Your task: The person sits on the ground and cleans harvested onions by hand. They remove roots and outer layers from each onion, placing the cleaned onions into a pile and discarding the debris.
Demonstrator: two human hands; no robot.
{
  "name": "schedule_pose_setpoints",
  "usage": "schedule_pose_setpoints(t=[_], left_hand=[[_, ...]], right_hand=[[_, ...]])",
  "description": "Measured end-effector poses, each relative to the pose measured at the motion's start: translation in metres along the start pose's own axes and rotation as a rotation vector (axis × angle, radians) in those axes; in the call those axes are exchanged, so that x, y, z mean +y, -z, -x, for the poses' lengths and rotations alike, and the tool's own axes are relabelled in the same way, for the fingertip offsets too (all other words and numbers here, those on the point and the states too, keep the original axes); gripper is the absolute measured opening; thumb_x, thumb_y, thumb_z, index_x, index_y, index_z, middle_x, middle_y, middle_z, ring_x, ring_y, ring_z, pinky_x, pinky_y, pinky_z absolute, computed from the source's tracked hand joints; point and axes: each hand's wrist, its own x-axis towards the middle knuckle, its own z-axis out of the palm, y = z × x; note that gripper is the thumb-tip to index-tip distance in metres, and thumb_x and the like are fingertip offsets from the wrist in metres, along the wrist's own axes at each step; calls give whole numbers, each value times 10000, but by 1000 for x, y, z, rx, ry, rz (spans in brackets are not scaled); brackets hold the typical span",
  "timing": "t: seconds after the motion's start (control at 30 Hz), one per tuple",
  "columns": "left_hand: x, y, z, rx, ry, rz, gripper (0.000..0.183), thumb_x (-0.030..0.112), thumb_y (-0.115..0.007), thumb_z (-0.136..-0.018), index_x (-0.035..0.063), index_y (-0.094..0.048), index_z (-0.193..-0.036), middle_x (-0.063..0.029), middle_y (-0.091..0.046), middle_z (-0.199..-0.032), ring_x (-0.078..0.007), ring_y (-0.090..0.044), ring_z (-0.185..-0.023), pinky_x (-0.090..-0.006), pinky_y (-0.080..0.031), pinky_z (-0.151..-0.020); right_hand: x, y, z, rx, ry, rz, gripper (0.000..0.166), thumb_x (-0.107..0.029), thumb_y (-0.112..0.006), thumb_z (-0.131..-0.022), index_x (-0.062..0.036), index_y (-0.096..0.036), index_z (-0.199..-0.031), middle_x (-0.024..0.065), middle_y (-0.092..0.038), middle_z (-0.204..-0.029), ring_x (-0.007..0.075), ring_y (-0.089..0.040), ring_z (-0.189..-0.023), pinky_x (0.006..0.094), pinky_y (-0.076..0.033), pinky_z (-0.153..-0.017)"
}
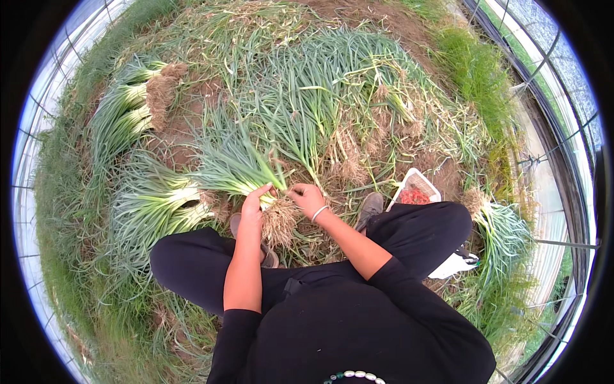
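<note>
My left hand point(254, 204) grips a bunch of green onions point(242, 180) around the pale stems. Its leaves point up and to the left, while the bushy brown roots point(279, 223) hang between my forearms. Close beside it, my right hand point(307, 198) has its fingertips pinched on a single green onion stalk point(277, 178), whose leaves look blurred. A white band circles my right wrist. Just left of the held bunch, more green onions point(180, 199) lie on the ground with their roots to the right.
Loose green onions point(312, 91) cover the ground ahead. Stacked bunches point(132, 103) lie at upper left, and another bunch point(499, 225) at right. A white plastic basket point(435, 189) holds red pieces beside my knee, near a white bag point(453, 266). Plastic-sheeted walls curve along both sides.
</note>
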Motion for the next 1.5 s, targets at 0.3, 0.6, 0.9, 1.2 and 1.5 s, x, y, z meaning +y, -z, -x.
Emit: schedule_pose_setpoints(t=[0.3, 0.6, 0.9, 1.2, 1.5], left_hand=[[3, -16, 10, 24, -24, -15, 131, 38, -641, -783, -15, -581, -886, -90, -592, -665, -184, -585, -531, -294, -501, -480], [2, -17, 15, 6, -2, -8, 128, 6, -638, -770, -23, -578, -880, -92, -605, -689, -194, -603, -564, -293, -514, -518], [42, -26, 34, 205, -138, 62, 132, 92, -629, -790, -22, -597, -848, -122, -619, -727, -231, -588, -626, -340, -511, -645], [48, -6, 20, 44, -205, 143, 106, 38, -592, -815, -34, -556, -883, -126, -598, -726, -246, -598, -630, -349, -523, -597], [34, -22, 32, 24, -4, 80, 133, 41, -593, -810, -34, -539, -906, -140, -616, -739, -226, -609, -617, -336, -530, -568]], right_hand=[[23, -14, -5, -198, -101, -213, 308, -282, -624, -837, 16, -639, -913, 85, -645, -793, 184, -593, -704, 318, -453, -641], [-8, -13, 1, -118, -540, -1247, 170, -104, -711, -752, -2, -628, -860, 78, -628, -810, 155, -592, -743, 283, -483, -663], [-13, 54, 24, -1, -510, -1166, 198, -63, -709, -738, -24, -593, -894, 85, -609, -813, 185, -601, -768, 348, -541, -677], [13, 114, 25, 132, -302, 692, 517, -389, -568, -830, -2, -492, -1165, 232, -546, -1101, 351, -567, -994, 425, -455, -839], [-23, 37, 29, 49, 458, 534, 178, -239, -571, -823, -64, -576, -857, 111, -605, -770, 324, -583, -687, 405, -464, -600]])
